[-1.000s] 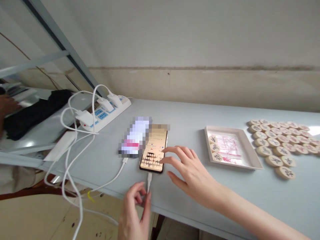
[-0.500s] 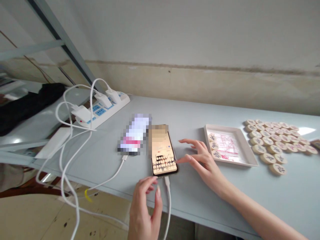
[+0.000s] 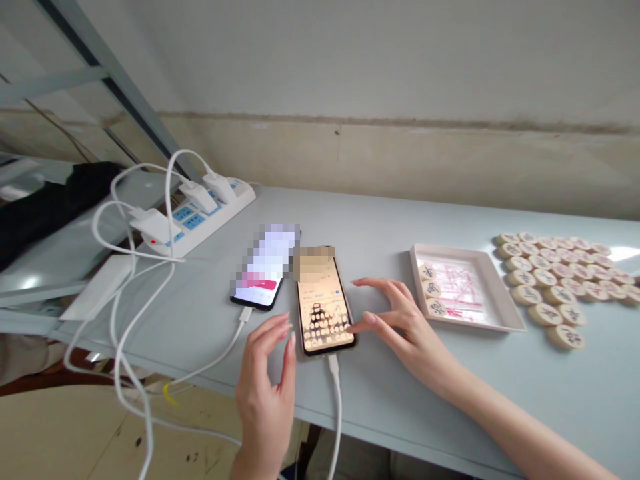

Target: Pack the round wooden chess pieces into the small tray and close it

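A phone (image 3: 320, 300) lies flat on the table, its lit screen showing rows of round xiangqi pieces, with a white charging cable (image 3: 336, 407) plugged into its lower end. My right hand (image 3: 400, 313) is at the phone's right edge, thumb tip at the lower right of the screen, other fingers stretched out above the table. Just left of the phone's lower corner, my left hand (image 3: 267, 393) hovers with fingers curved and thumb apart, holding nothing. A second phone (image 3: 265, 267), partly blurred out, lies to the left with its own cable.
To the right stands a shallow white tray (image 3: 505, 313) with three xiangqi pieces (image 3: 433, 288) along its left side. Beyond it lie many loose xiangqi pieces (image 3: 565, 277). A power strip (image 3: 200, 220) with white chargers and looping cables (image 3: 123, 333) occupies the left side. A wall (image 3: 400, 147) closes the back.
My left hand has moved left and up, away from the phone's lower end to beside its left corner. My right thumb remains at the phone's edge. The on-screen pieces look different.
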`<state>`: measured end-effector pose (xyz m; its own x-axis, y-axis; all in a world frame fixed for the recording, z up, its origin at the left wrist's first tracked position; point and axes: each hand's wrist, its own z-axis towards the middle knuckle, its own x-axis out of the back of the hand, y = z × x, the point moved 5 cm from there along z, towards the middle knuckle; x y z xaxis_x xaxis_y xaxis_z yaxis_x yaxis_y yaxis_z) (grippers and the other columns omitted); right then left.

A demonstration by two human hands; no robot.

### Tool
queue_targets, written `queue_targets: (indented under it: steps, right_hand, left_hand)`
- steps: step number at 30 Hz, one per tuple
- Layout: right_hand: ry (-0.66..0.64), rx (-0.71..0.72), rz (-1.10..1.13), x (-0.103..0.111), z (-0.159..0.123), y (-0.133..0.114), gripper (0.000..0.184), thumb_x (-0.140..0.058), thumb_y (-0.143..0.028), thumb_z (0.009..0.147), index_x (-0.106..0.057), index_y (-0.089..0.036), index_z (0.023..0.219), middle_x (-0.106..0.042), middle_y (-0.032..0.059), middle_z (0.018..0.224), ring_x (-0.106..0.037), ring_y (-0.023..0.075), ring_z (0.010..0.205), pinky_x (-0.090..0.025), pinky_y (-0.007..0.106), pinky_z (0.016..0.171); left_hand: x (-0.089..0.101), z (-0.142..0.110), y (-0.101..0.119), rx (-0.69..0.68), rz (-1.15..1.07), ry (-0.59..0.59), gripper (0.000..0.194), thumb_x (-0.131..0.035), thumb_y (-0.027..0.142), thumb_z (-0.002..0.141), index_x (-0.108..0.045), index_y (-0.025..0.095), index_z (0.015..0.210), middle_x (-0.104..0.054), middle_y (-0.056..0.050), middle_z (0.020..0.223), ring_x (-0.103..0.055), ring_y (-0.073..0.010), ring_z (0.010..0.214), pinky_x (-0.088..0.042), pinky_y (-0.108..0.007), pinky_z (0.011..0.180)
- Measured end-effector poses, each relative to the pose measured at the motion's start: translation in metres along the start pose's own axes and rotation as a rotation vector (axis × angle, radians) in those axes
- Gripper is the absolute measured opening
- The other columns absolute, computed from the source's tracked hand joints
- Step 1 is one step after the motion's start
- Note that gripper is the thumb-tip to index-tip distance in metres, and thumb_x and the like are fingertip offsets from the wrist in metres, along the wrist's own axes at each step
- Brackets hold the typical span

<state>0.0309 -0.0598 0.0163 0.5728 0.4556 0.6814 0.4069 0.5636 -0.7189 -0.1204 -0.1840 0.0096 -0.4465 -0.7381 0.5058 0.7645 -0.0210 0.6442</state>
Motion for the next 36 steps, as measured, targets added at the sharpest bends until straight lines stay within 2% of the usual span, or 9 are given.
queue_targets:
  steps: [5, 14, 22, 29, 32, 36]
  right_hand:
    - [0.0, 0.028, -0.05, 0.0, 0.0, -0.005, 0.032, -0.037, -0.036, 0.089, -0.069, -0.033, 0.085, -0.043, -0.0006, 0.126, -0.034, 0.0241, 0.114, -0.034, 0.047, 0.095]
    - [-0.07, 0.166, -0.133, -0.013, 0.006, -0.023, 0.026, -0.041, -0.036, 0.088, -0.059, -0.032, 0.107, -0.036, 0.0028, 0.131, -0.029, 0.0248, 0.12, -0.032, 0.05, 0.097]
    - [-0.05, 0.146, -0.109, -0.01, 0.006, -0.019, 0.026, -0.039, -0.035, 0.089, -0.061, -0.032, 0.104, -0.036, 0.0025, 0.13, -0.029, 0.0239, 0.119, -0.031, 0.049, 0.098]
    - [-0.106, 0.181, -0.166, -0.017, 0.007, -0.019, 0.024, -0.043, -0.035, 0.088, -0.061, -0.034, 0.104, -0.035, 0.0009, 0.133, -0.027, 0.0241, 0.122, -0.025, 0.052, 0.1]
    - [-0.069, 0.15, -0.167, -0.016, 0.008, -0.016, 0.025, -0.041, -0.031, 0.089, -0.062, -0.035, 0.102, -0.037, 0.0008, 0.131, -0.029, 0.0229, 0.121, -0.023, 0.053, 0.101]
    - [-0.03, 0.123, -0.127, -0.013, 0.008, -0.014, 0.027, -0.038, -0.031, 0.09, -0.064, -0.031, 0.099, -0.039, 0.0032, 0.128, -0.031, 0.0242, 0.119, -0.026, 0.054, 0.1]
  left_hand:
    - [0.004, 0.0, 0.008, -0.09, 0.098, 0.023, 0.019, -0.057, 0.005, 0.073, -0.057, 0.018, 0.087, -0.061, -0.005, 0.097, -0.059, -0.015, 0.092, -0.053, -0.03, 0.078]
    - [0.004, -0.005, 0.004, -0.012, 0.08, 0.062, 0.019, -0.059, 0.007, 0.072, -0.06, 0.018, 0.088, -0.059, -0.007, 0.107, -0.062, -0.0164, 0.089, -0.056, -0.03, 0.076]
    - [0.005, -0.004, 0.006, -0.034, 0.117, 0.067, 0.02, -0.06, 0.005, 0.071, -0.06, 0.018, 0.086, -0.06, -0.006, 0.105, -0.063, -0.0154, 0.086, -0.056, -0.028, 0.073]
    - [0.004, -0.003, 0.009, -0.052, 0.134, 0.074, 0.021, -0.06, 0.005, 0.071, -0.061, 0.018, 0.087, -0.06, -0.005, 0.106, -0.063, -0.0145, 0.087, -0.056, -0.025, 0.07]
    - [0.003, -0.002, 0.01, -0.058, 0.149, 0.074, 0.02, -0.059, 0.006, 0.072, -0.06, 0.019, 0.087, -0.06, -0.006, 0.105, -0.063, -0.0138, 0.084, -0.056, -0.025, 0.068]
    - [0.003, -0.001, 0.011, -0.071, 0.16, 0.066, 0.021, -0.059, 0.004, 0.072, -0.06, 0.019, 0.087, -0.06, -0.006, 0.104, -0.063, -0.0135, 0.084, -0.056, -0.025, 0.067]
